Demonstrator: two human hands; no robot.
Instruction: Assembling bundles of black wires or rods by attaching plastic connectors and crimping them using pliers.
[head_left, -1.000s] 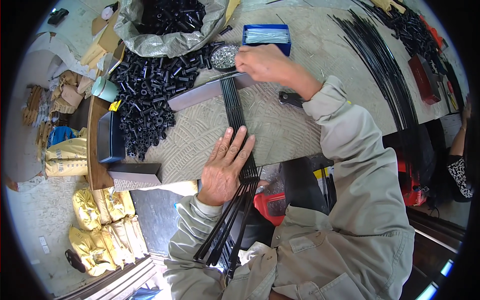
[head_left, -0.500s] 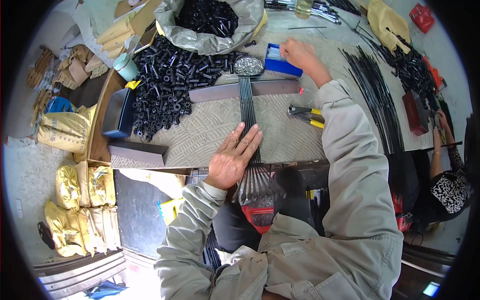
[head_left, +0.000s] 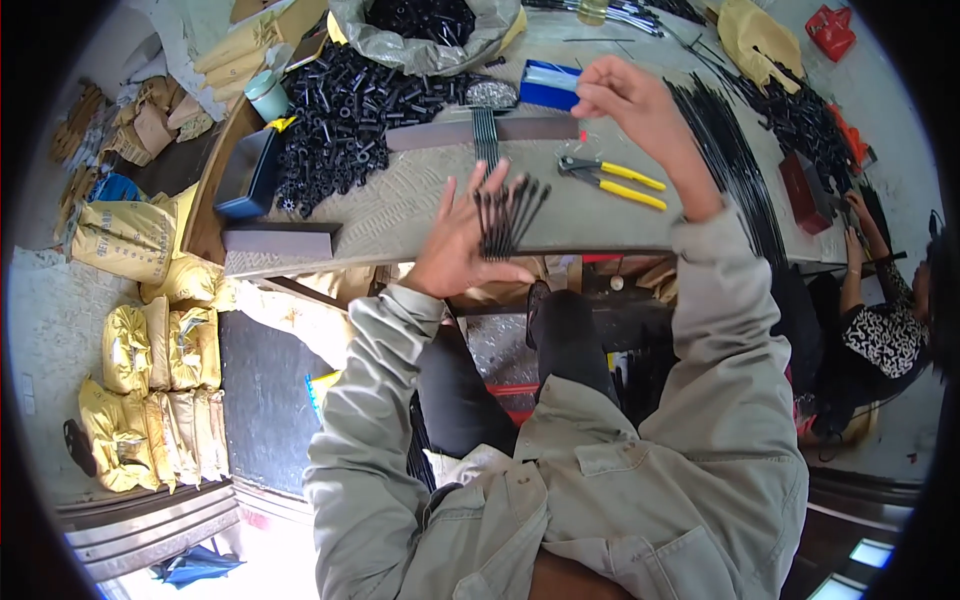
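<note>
A flat row of thin dark rods runs across a grey bar on the bench. Their black-tipped near ends fan out in front of my left palm. My left hand is open by this fan, fingers spread and thumb stretched out below the tips; how far it touches the rods cannot be made out. My right hand is raised at the right corner of a blue box of pale clear strips. Its thumb and forefinger are pinched together, and anything between them is too small to name. Yellow-handled pliers lie below.
A heap of black tubular parts covers the bench's left, below a grey sack. Silvery small pieces sit at the rods' far end. Long black rods lie at right, with a co-worker's hands beyond.
The rods' near ends have shifted from past the bench edge up to my left palm. My left fingers have spread. My right hand has come out of the blue box, to the right.
</note>
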